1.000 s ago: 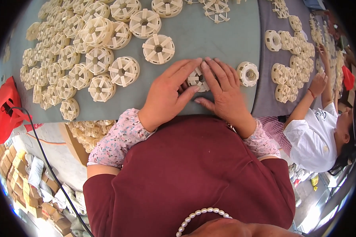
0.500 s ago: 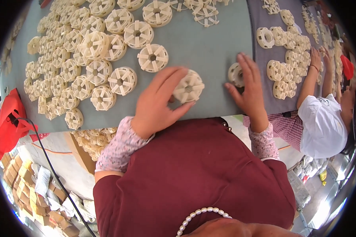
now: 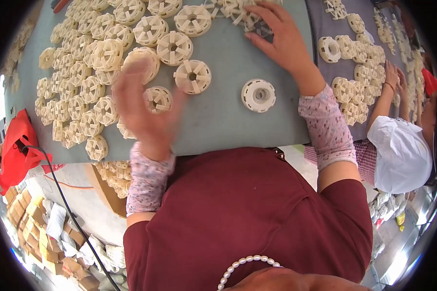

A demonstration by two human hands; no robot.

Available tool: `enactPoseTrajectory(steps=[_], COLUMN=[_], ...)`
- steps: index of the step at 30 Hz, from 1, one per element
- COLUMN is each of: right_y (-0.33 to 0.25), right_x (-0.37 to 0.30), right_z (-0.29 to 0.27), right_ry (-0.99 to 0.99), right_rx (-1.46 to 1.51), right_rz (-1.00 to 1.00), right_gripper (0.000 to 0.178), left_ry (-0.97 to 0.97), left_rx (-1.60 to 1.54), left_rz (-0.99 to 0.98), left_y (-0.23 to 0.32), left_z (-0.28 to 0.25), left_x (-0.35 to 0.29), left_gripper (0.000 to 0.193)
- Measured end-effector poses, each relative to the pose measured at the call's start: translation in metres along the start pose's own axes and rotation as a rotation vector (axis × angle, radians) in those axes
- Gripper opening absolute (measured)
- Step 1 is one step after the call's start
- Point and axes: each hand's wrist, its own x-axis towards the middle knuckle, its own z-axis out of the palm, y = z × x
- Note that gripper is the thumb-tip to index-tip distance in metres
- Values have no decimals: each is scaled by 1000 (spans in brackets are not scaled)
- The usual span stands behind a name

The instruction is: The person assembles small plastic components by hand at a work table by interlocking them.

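My left hand (image 3: 148, 109), smeared by motion, is over the right edge of a crowd of cream slotted plastic discs. Its thumb stands apart from the fingers, and a disc (image 3: 159, 100) on the table shows in the gap. The blurred fingertips overlap another disc (image 3: 145, 64), which appears raised on the others. At the far side, my right hand (image 3: 281, 41) reaches with thumb and fingers spread over a heap of thin spoked plastic pieces (image 3: 238, 10). A round white ring-shaped base (image 3: 259, 95) with a coil spring in its centre lies alone on the grey-green tabletop.
A second table (image 3: 320, 97) on the right carries more discs, with a co-worker's hands (image 3: 391, 77) beyond them. A red bag (image 3: 17, 150) hangs at the left by a black cable. Below the table edge, a cardboard box (image 3: 109, 186) holds more cream parts.
My left hand has moved left with the spoked disc to the crowd and spread its grip. My right hand has left the ring base, which now lies further left, and reached to the far heap.
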Motion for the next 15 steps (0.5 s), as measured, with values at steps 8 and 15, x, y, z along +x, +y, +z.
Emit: enactPoseTrajectory(steps=[8,15], right_y=[-20,-36], right_x=[-56,-84], right_z=[-46,-66], right_ry=[-84,23], right_rx=[155,168], right_rz=[219,362], right_gripper=[52,68], left_ry=[-622,-609], left_rx=[-367,-437], left_rz=[136,114], left_y=[67,56], left_z=[58,50], left_x=[-29,-32], left_gripper=[79,72])
